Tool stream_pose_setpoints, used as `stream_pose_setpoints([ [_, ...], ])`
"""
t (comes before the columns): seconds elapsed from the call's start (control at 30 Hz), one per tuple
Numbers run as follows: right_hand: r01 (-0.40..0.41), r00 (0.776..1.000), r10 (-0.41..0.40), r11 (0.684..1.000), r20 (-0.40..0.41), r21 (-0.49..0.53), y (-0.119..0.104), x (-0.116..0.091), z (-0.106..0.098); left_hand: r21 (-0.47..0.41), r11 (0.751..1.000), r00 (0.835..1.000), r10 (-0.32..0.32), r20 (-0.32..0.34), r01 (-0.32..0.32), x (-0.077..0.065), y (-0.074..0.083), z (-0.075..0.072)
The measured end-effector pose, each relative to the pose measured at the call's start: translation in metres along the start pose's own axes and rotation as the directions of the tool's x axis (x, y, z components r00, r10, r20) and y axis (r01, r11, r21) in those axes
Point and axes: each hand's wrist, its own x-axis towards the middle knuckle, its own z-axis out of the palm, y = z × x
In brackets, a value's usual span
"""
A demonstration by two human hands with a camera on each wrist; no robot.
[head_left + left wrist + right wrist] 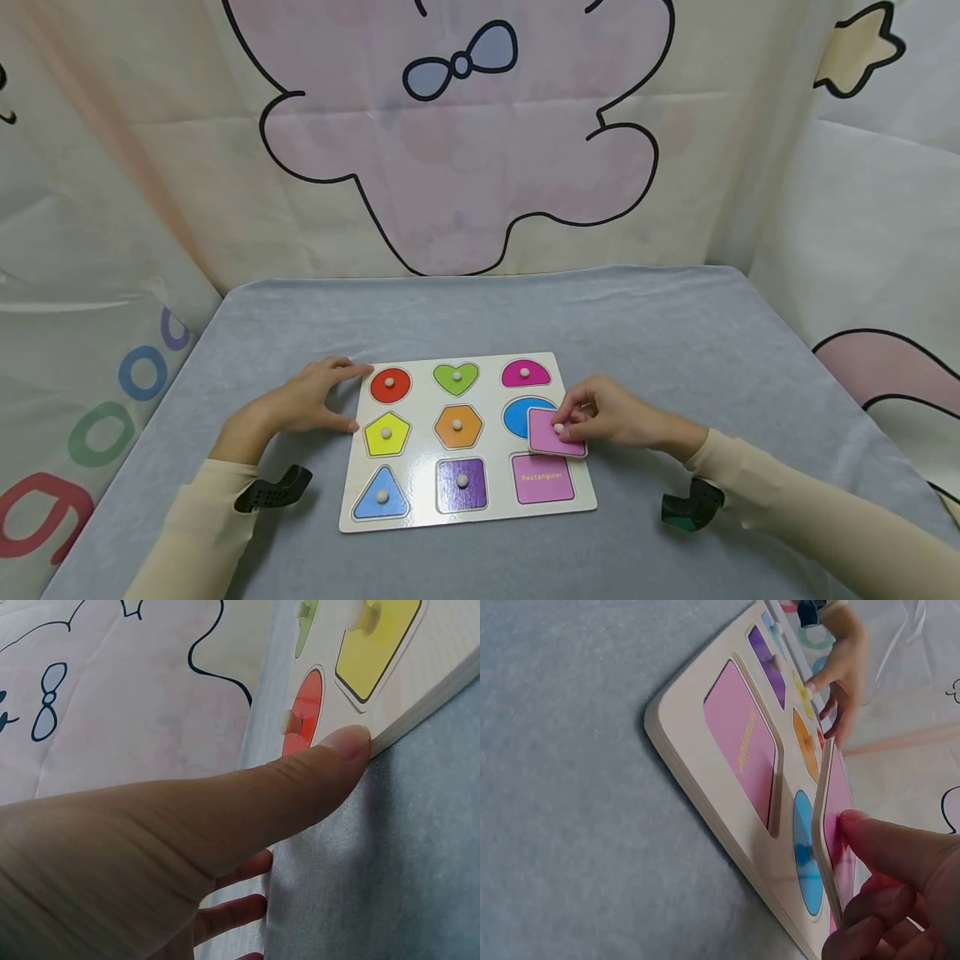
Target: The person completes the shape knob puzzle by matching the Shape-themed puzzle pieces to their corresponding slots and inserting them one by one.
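A white wooden shape puzzle board [420, 475] lies on the cloth-covered table. My right hand [618, 414] pinches a pink rectangular puzzle piece [543, 435] by its small knob. The piece is tilted above the board and partly covers the blue oval [516, 417]. Just below it lies the bare pink recess [543, 478] printed with a word, also seen as a pink recess [742, 739] in the right wrist view. At the board's left edge my left hand [300, 402] rests with fingers spread, its thumb [330, 754] touching the edge near the red circle [306, 712].
Other knobbed pieces sit in the board: a green heart [456, 386], a magenta half circle [536, 377], a yellow pentagon [396, 444], an orange hexagon [467, 437], a blue triangle [367, 507] and a purple square [450, 497]. A printed curtain [465, 192] stands behind the table [637, 325].
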Motion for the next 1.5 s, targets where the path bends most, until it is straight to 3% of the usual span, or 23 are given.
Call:
stream_pose_setpoints([
  [1.1, 0.034, 0.997, -0.033, 0.999, 0.076, -0.006, -0.002, -0.003, 0.035, 0.012, 1.000, 1.000, -0.011, 0.002, 0.011, 0.001, -0.001, 0.001],
  [1.5, 0.047, 0.995, -0.046, 0.999, 0.086, -0.012, -0.002, -0.003, 0.038, 0.012, 1.000, 1.000, -0.003, -0.001, 0.003, 0.001, 0.000, 0.000],
])
